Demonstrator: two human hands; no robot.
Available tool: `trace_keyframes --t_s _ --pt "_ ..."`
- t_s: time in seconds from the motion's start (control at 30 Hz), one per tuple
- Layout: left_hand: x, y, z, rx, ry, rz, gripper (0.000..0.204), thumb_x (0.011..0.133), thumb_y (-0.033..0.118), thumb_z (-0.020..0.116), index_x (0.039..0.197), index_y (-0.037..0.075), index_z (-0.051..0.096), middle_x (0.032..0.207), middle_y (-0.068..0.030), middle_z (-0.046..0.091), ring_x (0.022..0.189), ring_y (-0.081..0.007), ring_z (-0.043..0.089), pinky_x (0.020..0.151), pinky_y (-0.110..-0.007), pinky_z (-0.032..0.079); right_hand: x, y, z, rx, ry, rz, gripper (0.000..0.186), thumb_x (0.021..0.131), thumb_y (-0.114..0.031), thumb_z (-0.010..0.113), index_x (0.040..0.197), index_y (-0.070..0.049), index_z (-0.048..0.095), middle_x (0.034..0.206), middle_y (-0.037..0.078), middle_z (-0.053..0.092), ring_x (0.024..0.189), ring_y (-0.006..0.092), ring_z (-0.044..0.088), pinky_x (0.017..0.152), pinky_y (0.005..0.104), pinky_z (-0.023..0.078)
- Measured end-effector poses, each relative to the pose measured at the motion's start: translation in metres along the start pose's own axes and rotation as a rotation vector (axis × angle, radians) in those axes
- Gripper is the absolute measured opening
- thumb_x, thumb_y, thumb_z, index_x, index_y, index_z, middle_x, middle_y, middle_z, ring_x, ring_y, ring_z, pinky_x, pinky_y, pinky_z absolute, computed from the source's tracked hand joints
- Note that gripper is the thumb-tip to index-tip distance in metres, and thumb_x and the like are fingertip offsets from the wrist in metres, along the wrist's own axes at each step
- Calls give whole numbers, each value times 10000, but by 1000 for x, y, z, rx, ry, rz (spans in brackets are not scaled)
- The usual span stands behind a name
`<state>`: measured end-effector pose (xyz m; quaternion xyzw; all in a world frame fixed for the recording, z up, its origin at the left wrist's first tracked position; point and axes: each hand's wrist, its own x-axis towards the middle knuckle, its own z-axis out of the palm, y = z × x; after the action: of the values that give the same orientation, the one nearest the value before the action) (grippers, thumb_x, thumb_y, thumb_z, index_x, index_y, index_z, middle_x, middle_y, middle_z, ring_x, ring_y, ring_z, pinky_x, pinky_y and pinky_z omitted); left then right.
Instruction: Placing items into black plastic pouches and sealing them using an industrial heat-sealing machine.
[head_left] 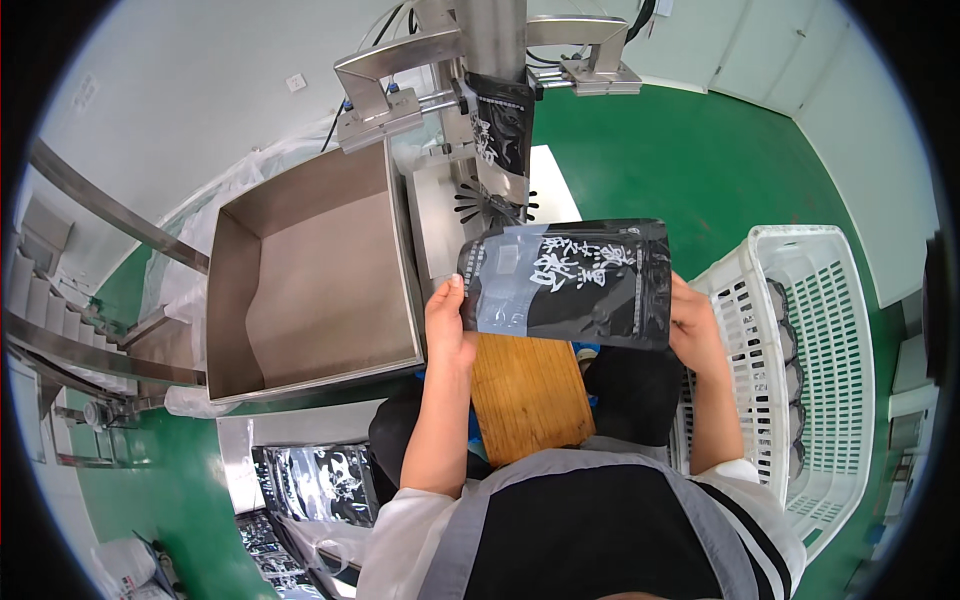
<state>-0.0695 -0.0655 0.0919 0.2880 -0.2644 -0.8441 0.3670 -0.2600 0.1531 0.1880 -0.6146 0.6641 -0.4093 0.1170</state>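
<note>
A black plastic pouch (600,300) with a clear grey-blue band and white lettering is stretched sideways in front of me. My left hand (452,325) pinches its left end, thumb on the face turned to me. At the opposite end my right hand (695,322) grips the edge, its fingers partly hidden behind the pouch. Just beyond, a second black pouch (503,120) hangs upright on the steel machine, between two side clamps (385,115). A wooden board (530,395) lies below the held pouch, above my lap.
A deep steel tray (320,285) stands to the left of the machine. On my right is a white plastic basket (825,255) with dark-edged packs inside. Stacked black pouches (320,485) lie on a surface at lower left. The floor (640,160) is green.
</note>
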Motion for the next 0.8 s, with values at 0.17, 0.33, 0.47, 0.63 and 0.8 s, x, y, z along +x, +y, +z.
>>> trace_keyframes --t_s 0.17,0.33,0.47,0.63,0.8 --pt "1 -22 -15 -43 63 -84 206 925 195 502 848 27 592 819 -53 628 714 -136 585 680 -286 478 19 8 14 109 330 -120 65 646 35 611 683 37 557 650 99 504 709 256 524 584 295 394" --pt "5 -56 -19 175 0 -191 177 881 160 573 780 22 618 700 -13 595 631 -104 533 605 -250 422 4 -9 13 -307 354 -437 363 828 -202 602 572 31 491 569 98 450 527 240 466 480 322 353" --pt "53 -47 -20 498 158 54 306 871 214 585 619 46 538 555 -4 510 501 -89 452 481 -277 360 14 1 2 -448 811 -252 438 917 -278 450 636 51 516 550 112 481 529 235 492 614 352 475" --pt "213 26 -11 806 230 719 383 942 366 413 1017 19 558 921 -109 595 842 -172 558 760 -309 442 49 -1 7 -138 528 151 268 926 -171 422 832 10 595 568 100 505 515 218 515 513 306 390" --pt "292 47 -5 348 -22 270 659 932 530 266 1381 49 228 1434 -161 213 1340 -251 176 1067 -423 203 92 11 31 -252 226 320 267 850 -124 574 1104 -64 522 528 106 495 455 264 483 479 344 384"
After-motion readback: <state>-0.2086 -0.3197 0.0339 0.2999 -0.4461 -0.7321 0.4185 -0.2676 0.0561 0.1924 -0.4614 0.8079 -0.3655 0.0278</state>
